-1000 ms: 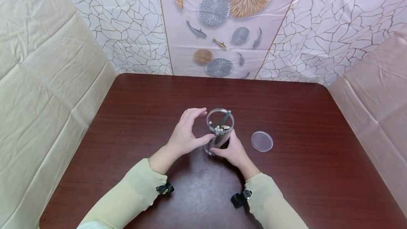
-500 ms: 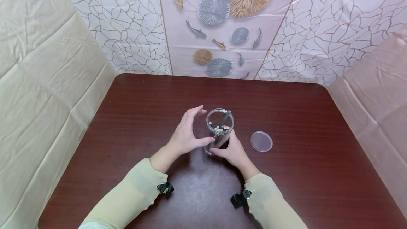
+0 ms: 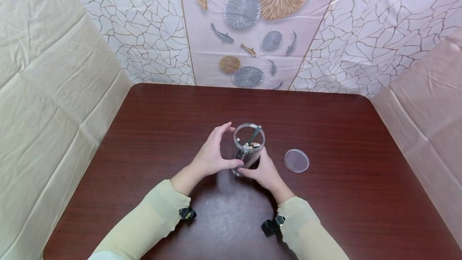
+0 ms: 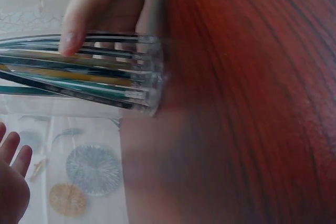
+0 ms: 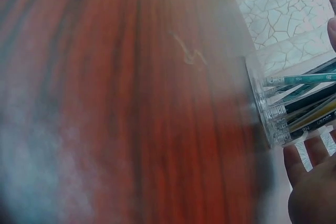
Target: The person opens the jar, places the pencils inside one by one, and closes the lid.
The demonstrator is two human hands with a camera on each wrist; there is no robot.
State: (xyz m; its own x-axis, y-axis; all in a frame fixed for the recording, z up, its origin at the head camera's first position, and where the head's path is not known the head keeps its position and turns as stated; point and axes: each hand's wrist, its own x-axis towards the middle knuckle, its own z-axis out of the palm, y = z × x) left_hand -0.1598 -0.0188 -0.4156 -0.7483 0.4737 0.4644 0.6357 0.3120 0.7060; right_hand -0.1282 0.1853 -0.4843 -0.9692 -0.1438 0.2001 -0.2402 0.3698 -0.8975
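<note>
A clear cylindrical jar (image 3: 249, 156) stands near the middle of the table, open at the top. Several pencils (image 4: 79, 72), black, green and yellow, fill it; one dark green pencil (image 3: 255, 133) leans against the rim. My right hand (image 3: 265, 170) grips the lower part of the jar, its thumb across the near side. On the other side is my left hand (image 3: 209, 156), its fingers spread and thumb extended in front of the glass. In the left wrist view its fingers (image 4: 10, 145) are apart from the jar; whether the thumb touches is unclear.
A round clear lid (image 3: 296, 160) lies flat on the dark red-brown table (image 3: 173, 107), to the right of the jar. Patterned cloth (image 3: 151, 27) hangs behind the table, with pale cloth walls on both sides.
My left thumb has shifted slightly down along the jar, and the left fingers have moved a little. The right hand, jar and lid look unchanged.
</note>
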